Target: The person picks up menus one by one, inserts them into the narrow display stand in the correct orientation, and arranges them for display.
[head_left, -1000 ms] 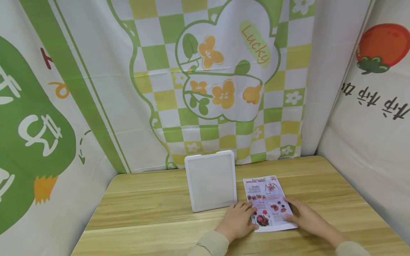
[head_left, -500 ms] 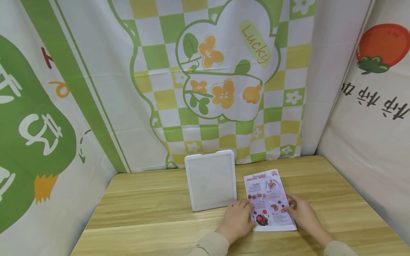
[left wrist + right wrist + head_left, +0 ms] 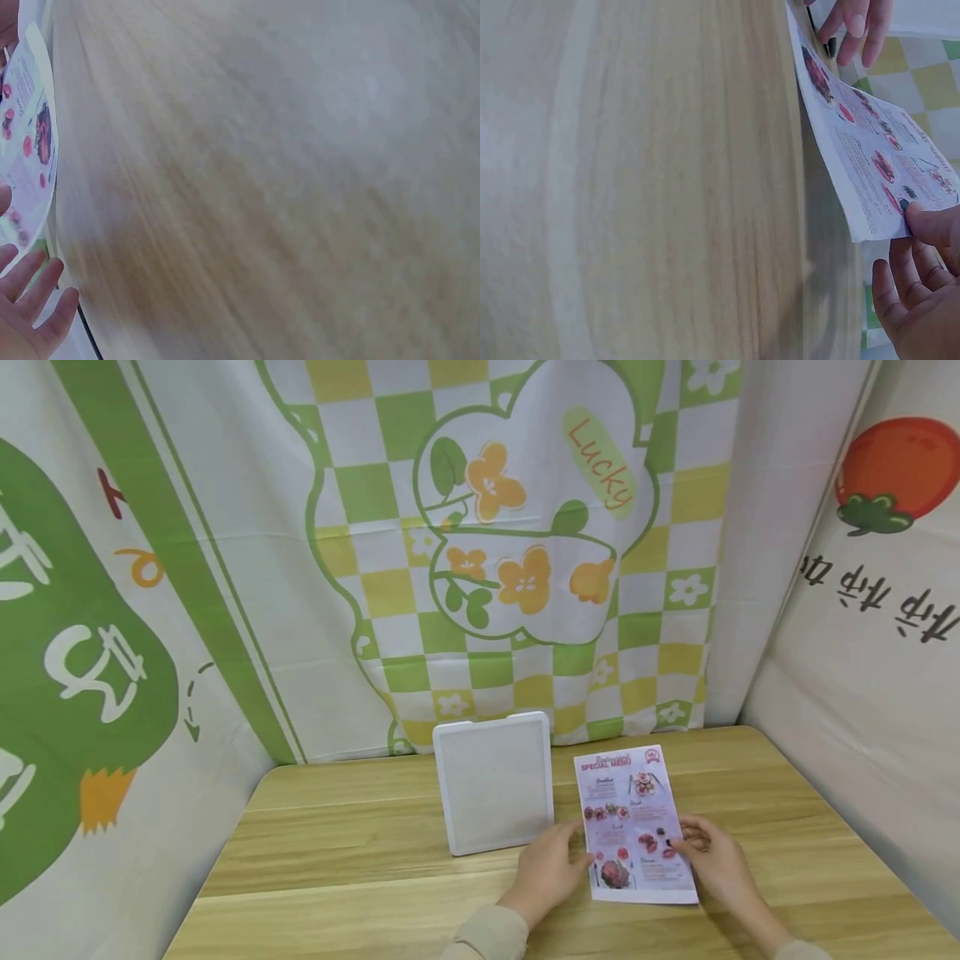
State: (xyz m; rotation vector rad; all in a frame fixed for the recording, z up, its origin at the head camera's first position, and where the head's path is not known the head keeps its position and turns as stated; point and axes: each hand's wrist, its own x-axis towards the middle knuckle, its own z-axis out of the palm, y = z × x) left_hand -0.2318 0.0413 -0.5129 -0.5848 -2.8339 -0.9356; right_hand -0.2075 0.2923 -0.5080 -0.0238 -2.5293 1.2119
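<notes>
The left hand (image 3: 551,870) is at the left edge of the menu sheet (image 3: 634,824), and its thumb and fingers seem to pinch that edge, though in the head view this is small and not fully sure. In the left wrist view the picture is blurred; there the fingers (image 3: 34,289) look rather straight beside the menu sheet (image 3: 28,161). The right hand (image 3: 712,860) grips the right edge of the menu sheet: the thumb lies on the printed face and the fingers are curled behind, which the right wrist view shows clearly at the corner of the menu sheet (image 3: 870,161), where the right hand (image 3: 919,285) holds it. The menu sheet is lifted and tilted, with its lower edge near the wooden table (image 3: 337,860) and its upper part raised off the surface. Just left of the menu sheet, and a little farther, a white framed board (image 3: 493,783) stands upright on the table. Behind the menu sheet, at the far end of the table, hangs a green and yellow checked cloth (image 3: 510,543) with flowers and the word "Lucky".
</notes>
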